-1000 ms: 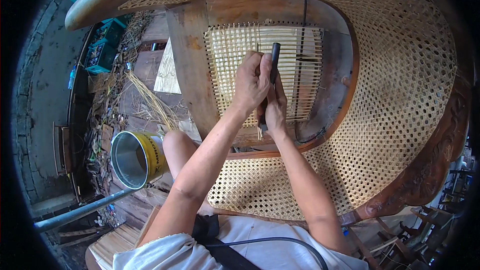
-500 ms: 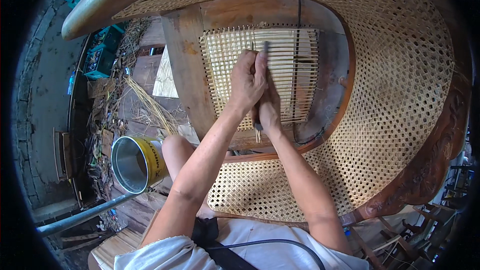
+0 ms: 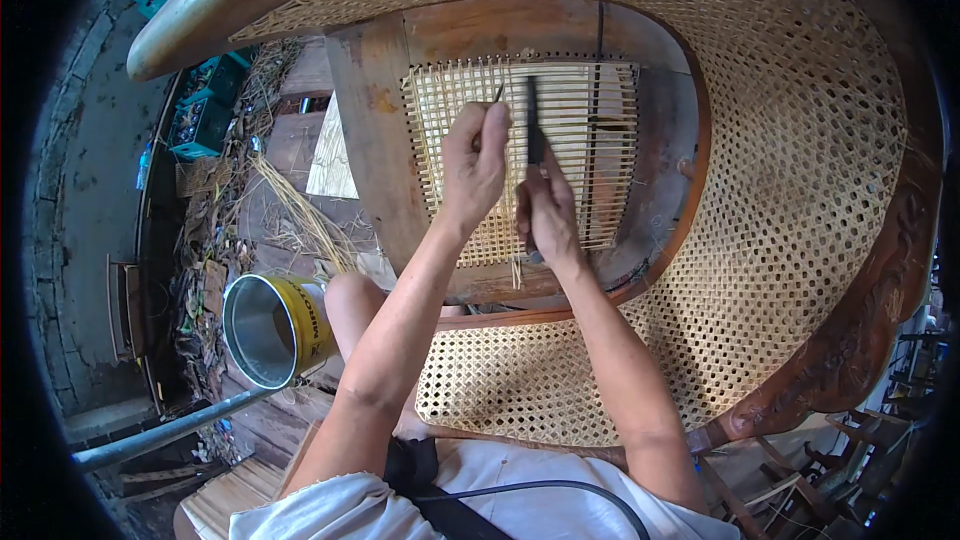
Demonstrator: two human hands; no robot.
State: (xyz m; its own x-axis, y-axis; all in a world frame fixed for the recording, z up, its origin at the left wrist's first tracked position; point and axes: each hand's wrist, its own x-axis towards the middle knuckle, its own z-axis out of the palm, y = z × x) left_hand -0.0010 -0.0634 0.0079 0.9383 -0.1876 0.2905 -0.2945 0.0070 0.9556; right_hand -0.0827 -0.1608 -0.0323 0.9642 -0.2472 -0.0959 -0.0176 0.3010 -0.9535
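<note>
Below me is a wooden chair seat frame (image 3: 370, 140) with a partly woven cane panel (image 3: 450, 90). Crossed strands fill its left part, while the right part has only strands running crosswise. My left hand (image 3: 474, 165) is closed in a fist over the panel, with a thin dark spike (image 3: 499, 93) jutting from its top. Just to its right, my right hand (image 3: 548, 212) grips a long dark flat-bladed tool, which looks like a knife (image 3: 533, 120), pointing away from me. The fingers hide most of the handle.
A curved chair back of finished cane (image 3: 790, 180) wraps round the right side, with a wooden armrest (image 3: 200, 10) at upper left. A yellow bucket (image 3: 310, 325) stands left of my knee. Loose cane strips (image 3: 300, 210) and green crates (image 3: 200, 125) lie beyond.
My hands, pressed together before, are now apart: the left has shifted slightly left, the right slightly right. More of the dark blade shows.
</note>
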